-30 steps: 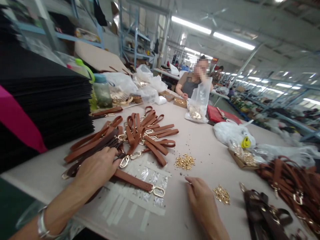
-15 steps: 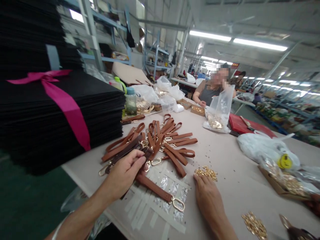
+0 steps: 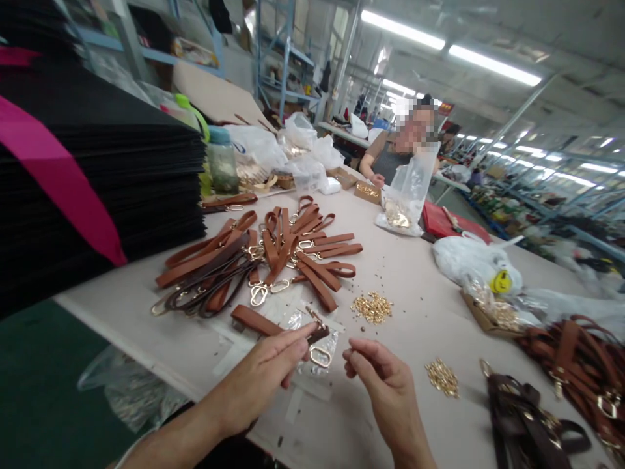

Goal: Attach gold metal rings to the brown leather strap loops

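Observation:
My left hand (image 3: 280, 358) is closed, with the end of a dark brown leather strap (image 3: 320, 335) showing at its fingertips. Under that hand lies a tan-brown leather strap (image 3: 256, 320), and a gold oval ring (image 3: 321, 356) rests just beyond the fingers. My right hand (image 3: 385, 384) is raised a little to the right, thumb and fingers pinched together; whatever may be between them is too small to make out. Just past it is a pile of small gold fittings (image 3: 374, 307). Several brown wrist straps (image 3: 278, 251) with gold clasps fan out beyond my left hand.
A tall stack of black sheets (image 3: 122, 189) stands at left. A second gold pile (image 3: 442, 378), dark straps (image 3: 522, 410) and brown straps (image 3: 571, 352) lie at right. Plastic bags (image 3: 476, 260) line the back right. Across the table (image 3: 390, 273) sits a person (image 3: 390, 159).
My left hand has moved from the strap heap toward the table's front, now with the dark strap end. My right hand has left the gold pile and come back, pinched. The view has turned right.

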{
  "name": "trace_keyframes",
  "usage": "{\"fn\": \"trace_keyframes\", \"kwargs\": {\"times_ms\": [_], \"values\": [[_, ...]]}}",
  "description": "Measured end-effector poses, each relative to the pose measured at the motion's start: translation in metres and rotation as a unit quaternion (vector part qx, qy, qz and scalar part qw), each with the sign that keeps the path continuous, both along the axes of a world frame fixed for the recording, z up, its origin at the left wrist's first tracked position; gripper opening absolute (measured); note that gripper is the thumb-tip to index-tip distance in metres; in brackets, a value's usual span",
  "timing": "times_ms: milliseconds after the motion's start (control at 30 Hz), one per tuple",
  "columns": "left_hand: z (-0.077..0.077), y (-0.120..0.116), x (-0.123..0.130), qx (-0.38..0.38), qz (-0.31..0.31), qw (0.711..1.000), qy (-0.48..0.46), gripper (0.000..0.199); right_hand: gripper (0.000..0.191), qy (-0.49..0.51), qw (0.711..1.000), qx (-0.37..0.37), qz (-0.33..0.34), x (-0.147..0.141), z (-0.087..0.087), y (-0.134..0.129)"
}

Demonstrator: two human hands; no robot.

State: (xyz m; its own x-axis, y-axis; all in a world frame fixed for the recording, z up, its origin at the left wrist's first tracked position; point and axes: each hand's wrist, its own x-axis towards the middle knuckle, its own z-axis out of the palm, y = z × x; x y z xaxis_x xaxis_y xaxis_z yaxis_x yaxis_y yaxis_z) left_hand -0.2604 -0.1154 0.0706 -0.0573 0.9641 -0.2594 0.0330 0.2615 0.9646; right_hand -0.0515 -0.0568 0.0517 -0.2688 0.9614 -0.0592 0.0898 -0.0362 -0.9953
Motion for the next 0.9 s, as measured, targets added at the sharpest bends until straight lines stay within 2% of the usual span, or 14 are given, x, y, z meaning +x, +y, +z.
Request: {"fn": "trace_keyframes", "kwargs": {"times_ms": [133,333,500,600,700,800,900], "values": [[0.002,0.005,0.014,0.029,-0.024,0.998,0.056,0.04,0.02,0.085,0.995,-0.051,0.018,-0.003,0.002,-0.021],[0.0,0.006,0.03,0.105,-0.007,0.99,0.097,0.035,0.018,0.101,0.994,-0.047,0.01,-0.006,-0.01,-0.031],[-0.005,0.001,0.038,0.054,0.016,0.996,0.069,0.046,0.014,0.125,0.99,-0.063,0.001,-0.009,-0.015,-0.032],[-0.004,0.0,0.039,0.072,-0.025,0.995,0.069,0.035,0.014,0.132,0.989,-0.069,0.008,-0.011,-0.016,-0.032],[-0.003,-0.001,0.039,0.1,-0.045,0.991,0.074,0.035,0.013,0.155,0.984,-0.084,0.001,-0.012,-0.019,-0.031],[-0.004,0.0,0.039,0.08,-0.044,0.994,0.052,0.037,0.016,0.172,0.979,-0.104,-0.025,-0.013,-0.024,-0.03],[-0.007,0.0,0.038,0.052,-0.058,0.997,0.022,0.038,0.022,0.131,0.985,-0.096,-0.054,-0.012,-0.028,-0.03]]}}
